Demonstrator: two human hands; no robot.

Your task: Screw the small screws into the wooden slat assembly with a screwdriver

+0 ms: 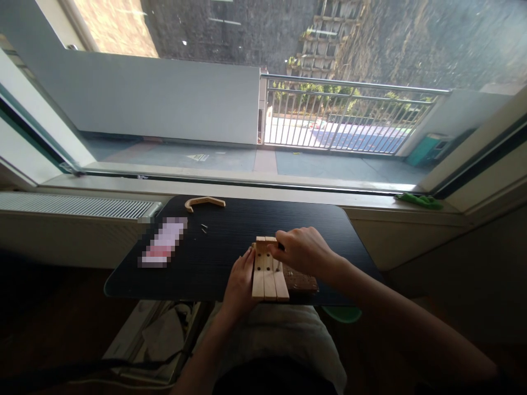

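A small pale wooden slatted piece (263, 282), with dark holes in its slats, stands near the front edge of the black table. My left hand (241, 277) grips its left side, with the fingers pressed along the wood. Above the right slat, my right hand (304, 249) is closed around the dark handle of a screwdriver (279, 267). Its metal shaft points down at a hole in that slat; the tip is too small to make out. A brown textured block (302, 281) lies beside and partly behind the slats, under my right forearm.
On the black table (222, 258) lie a curved wooden piece (205, 201) at the back, a couple of small screws (204, 228), and a blurred pinkish sheet (163, 241) on the left. A radiator (78, 207) and window sill border the table. A green cloth (419, 201) rests on the sill.
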